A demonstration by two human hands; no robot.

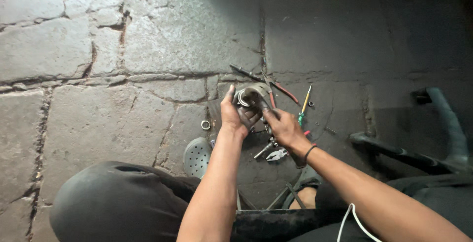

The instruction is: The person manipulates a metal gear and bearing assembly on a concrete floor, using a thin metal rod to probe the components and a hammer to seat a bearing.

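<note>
Hands were recorded close together over a stone-paved floor (123, 50), seen from above. The left hand (235, 116) was closed around a curved grey metal part (252, 93) with a ring-shaped opening, thumb raised along its left side, fingers wrapped beneath it. The part was held just above the floor, its curve arching upward and to the right, away from the wearer. The right hand (283, 128) was placed just beside and below the part, on its right; its fingers were bent toward the part's lower edge, but whether anything was pinched between them could not be told. The left hand was the nearer of the two, being in full contact.

Items noted on the floor: red-handled pliers (276, 90) lying just beyond the part; a green-and-yellow screwdriver (304, 105) to the right, its long axis nearly upright in the view; a small metal ring (205, 125) to the left; further small tools (271, 152) below the right hand. A grey perforated clog (196, 157) was worn.
</note>
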